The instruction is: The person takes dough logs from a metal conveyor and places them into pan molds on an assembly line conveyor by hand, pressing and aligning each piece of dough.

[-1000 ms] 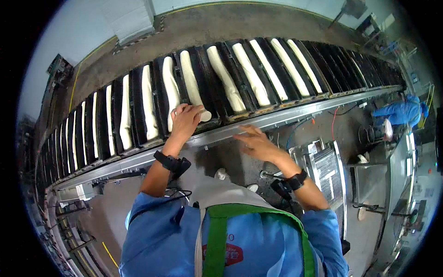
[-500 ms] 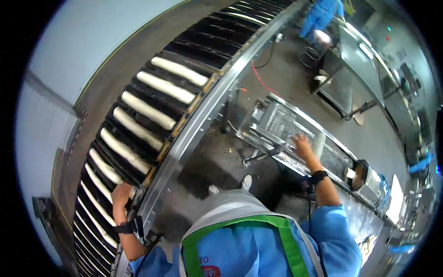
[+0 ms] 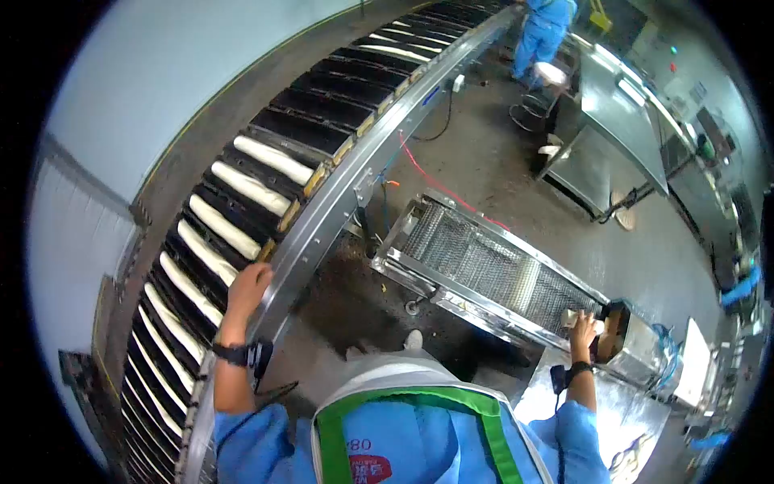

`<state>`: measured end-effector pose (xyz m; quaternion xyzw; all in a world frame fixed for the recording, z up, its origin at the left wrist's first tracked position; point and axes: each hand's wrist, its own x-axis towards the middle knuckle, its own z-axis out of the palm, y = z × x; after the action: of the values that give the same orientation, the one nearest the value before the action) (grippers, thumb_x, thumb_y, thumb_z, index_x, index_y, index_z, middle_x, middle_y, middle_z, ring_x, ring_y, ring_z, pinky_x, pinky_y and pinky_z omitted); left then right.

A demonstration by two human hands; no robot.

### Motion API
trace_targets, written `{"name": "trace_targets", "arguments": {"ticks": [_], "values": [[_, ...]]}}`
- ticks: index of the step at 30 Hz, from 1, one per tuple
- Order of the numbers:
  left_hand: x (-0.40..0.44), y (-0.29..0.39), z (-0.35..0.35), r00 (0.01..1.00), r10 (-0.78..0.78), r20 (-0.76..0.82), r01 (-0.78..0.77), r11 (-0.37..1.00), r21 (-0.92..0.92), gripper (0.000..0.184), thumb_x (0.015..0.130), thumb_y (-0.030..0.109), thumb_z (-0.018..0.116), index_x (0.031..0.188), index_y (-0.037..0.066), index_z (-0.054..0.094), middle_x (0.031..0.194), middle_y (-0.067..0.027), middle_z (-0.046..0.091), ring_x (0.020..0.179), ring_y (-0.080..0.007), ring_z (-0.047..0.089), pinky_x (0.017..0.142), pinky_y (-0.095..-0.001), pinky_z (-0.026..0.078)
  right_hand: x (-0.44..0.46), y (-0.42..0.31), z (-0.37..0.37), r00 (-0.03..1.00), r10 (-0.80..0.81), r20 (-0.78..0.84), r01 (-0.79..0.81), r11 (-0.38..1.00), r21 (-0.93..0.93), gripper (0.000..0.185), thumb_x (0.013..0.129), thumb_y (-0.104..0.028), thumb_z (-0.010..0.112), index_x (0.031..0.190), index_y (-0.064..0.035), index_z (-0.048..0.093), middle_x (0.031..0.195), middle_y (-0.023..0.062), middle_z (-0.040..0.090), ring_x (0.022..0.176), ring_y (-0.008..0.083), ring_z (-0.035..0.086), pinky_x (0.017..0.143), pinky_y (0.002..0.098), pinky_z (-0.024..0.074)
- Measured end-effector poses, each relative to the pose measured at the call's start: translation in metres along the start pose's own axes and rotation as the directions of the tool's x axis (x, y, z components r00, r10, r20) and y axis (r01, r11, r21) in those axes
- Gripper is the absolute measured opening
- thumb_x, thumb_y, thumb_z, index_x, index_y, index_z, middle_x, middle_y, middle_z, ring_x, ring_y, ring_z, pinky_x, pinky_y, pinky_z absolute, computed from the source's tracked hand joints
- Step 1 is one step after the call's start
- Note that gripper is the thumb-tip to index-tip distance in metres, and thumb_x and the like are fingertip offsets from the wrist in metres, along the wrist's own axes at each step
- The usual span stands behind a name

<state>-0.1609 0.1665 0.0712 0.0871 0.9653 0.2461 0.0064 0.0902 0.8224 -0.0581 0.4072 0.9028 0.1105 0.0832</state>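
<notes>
My right hand (image 3: 584, 332) reaches to the outlet end of a wire-mesh conveyor (image 3: 476, 254). Its fingers are closed around a short piece of white dough (image 3: 570, 318), which shows on both sides of them. My left hand (image 3: 248, 288) hovers at the metal rail of the long conveyor, with nothing visible in its loosely bent, parted fingers. Beside it, long dough strips (image 3: 224, 227) lie in black trays (image 3: 300, 131), one strip per tray. The nearest strip (image 3: 207, 252) ends close to my left fingertips.
A metal rail (image 3: 343, 184) edges the long conveyor. A boxy metal machine (image 3: 641, 343) stands at the mesh conveyor's right end. Another person in blue (image 3: 542, 36) stands at the back, near a steel table (image 3: 621, 113). A red hose (image 3: 427, 177) crosses the floor.
My right hand has moved right along the mesh conveyor and grasped the dough piece. My left hand has lifted from a dough strip's end and moved up and right to the rail.
</notes>
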Motion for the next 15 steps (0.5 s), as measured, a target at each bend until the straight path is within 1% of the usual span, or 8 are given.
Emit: {"name": "trace_targets", "arguments": {"ticks": [1, 4, 8, 9, 10, 11, 12, 15], "values": [[0.007, 0.010, 0.007, 0.999, 0.022, 0.039, -0.023, 0.999, 0.036, 0.023, 0.076, 0.024, 0.047, 0.091, 0.007, 0.054, 0.088, -0.0117, 0.056, 0.083, -0.0287, 0.052, 0.069, -0.0335, 0.041, 0.009, 0.005, 0.021, 0.984, -0.111, -0.141, 0.103, 0.993, -0.064, 0.035, 0.064, -0.011, 0.057, 0.097, -0.0163, 0.046, 0.101, 0.0087, 0.043, 0.097, 0.0319, 0.042, 0.069, 0.0403, 0.0434], [0.024, 0.032, 0.031, 0.996, 0.035, 0.080, -0.037, 0.999, 0.025, 0.023, 0.075, 0.027, 0.048, 0.089, 0.009, 0.055, 0.087, -0.0111, 0.056, 0.083, -0.0273, 0.052, 0.069, -0.0333, 0.041, 0.004, -0.022, -0.023, 0.901, -0.430, -0.061, 0.430, 0.903, -0.008, 0.026, 0.063, -0.009, 0.054, 0.088, -0.0090, 0.048, 0.092, 0.0104, 0.047, 0.092, 0.0321, 0.044, 0.068, 0.0404, 0.0423], [0.028, 0.057, 0.040, 0.995, 0.080, 0.054, -0.079, 0.997, -0.025, 0.022, 0.075, 0.026, 0.047, 0.087, 0.009, 0.055, 0.084, -0.0097, 0.056, 0.079, -0.0267, 0.053, 0.067, -0.0342, 0.041, 0.036, -0.034, -0.054, 0.956, -0.268, -0.119, 0.292, 0.908, 0.302, 0.035, 0.053, -0.012, 0.062, 0.084, -0.0029, 0.049, 0.082, 0.0191, 0.054, 0.077, 0.0341, 0.052, 0.067, 0.0386, 0.0428], [0.030, 0.056, 0.045, 0.996, 0.070, 0.049, -0.068, 0.997, -0.028, 0.022, 0.075, 0.026, 0.047, 0.087, 0.009, 0.055, 0.084, -0.0097, 0.056, 0.079, -0.0267, 0.053, 0.067, -0.0342, 0.041, 0.040, -0.027, -0.075, 0.934, -0.250, -0.256, 0.341, 0.841, 0.419, 0.041, 0.051, -0.014, 0.065, 0.087, -0.0023, 0.049, 0.085, 0.0206, 0.054, 0.079, 0.0345, 0.052, 0.066, 0.0385, 0.0436], [0.032, 0.054, 0.050, 0.997, 0.069, 0.043, -0.068, 0.997, -0.021, 0.021, 0.075, 0.025, 0.048, 0.086, 0.009, 0.055, 0.083, -0.0093, 0.056, 0.078, -0.0267, 0.053, 0.066, -0.0345, 0.041, 0.048, -0.023, -0.107, 0.956, -0.198, -0.215, 0.282, 0.821, 0.496, 0.043, 0.053, -0.011, 0.064, 0.091, -0.0009, 0.048, 0.084, 0.0166, 0.055, 0.076, 0.0304, 0.054, 0.065, 0.0353, 0.0435], [0.035, 0.053, 0.052, 0.997, 0.070, 0.040, -0.070, 0.998, -0.011, 0.021, 0.074, 0.025, 0.048, 0.085, 0.008, 0.055, 0.082, -0.0090, 0.056, 0.077, -0.0267, 0.053, 0.066, -0.0347, 0.041, 0.057, -0.011, -0.117, 0.865, -0.235, -0.443, 0.492, 0.570, 0.658, 0.040, 0.057, -0.006, 0.062, 0.094, -0.0002, 0.047, 0.081, 0.0092, 0.055, 0.071, 0.0214, 0.053, 0.064, 0.0305, 0.0427], [0.037, 0.056, 0.052, 0.997, 0.066, 0.042, -0.066, 0.998, -0.007, 0.021, 0.074, 0.025, 0.048, 0.085, 0.008, 0.055, 0.082, -0.0090, 0.056, 0.077, -0.0267, 0.053, 0.066, -0.0347, 0.041, 0.047, -0.026, -0.170, 0.873, -0.187, -0.451, 0.485, 0.427, 0.763, 0.038, 0.061, -0.003, 0.058, 0.097, -0.0004, 0.046, 0.081, 0.0039, 0.052, 0.072, 0.0140, 0.049, 0.064, 0.0269, 0.0409], [0.050, 0.070, 0.061, 0.995, 0.099, 0.018, -0.098, 0.993, -0.059, 0.019, 0.074, 0.023, 0.049, 0.084, 0.008, 0.055, 0.082, -0.0093, 0.056, 0.077, -0.0271, 0.052, 0.067, -0.0352, 0.040, 0.032, -0.069, -0.267, 0.860, -0.165, -0.483, 0.487, -0.015, 0.873, 0.044, 0.066, -0.011, 0.059, 0.106, 0.0000, 0.042, 0.092, 0.0043, 0.050, 0.085, 0.0130, 0.048, 0.074, 0.0237, 0.0381]]}}
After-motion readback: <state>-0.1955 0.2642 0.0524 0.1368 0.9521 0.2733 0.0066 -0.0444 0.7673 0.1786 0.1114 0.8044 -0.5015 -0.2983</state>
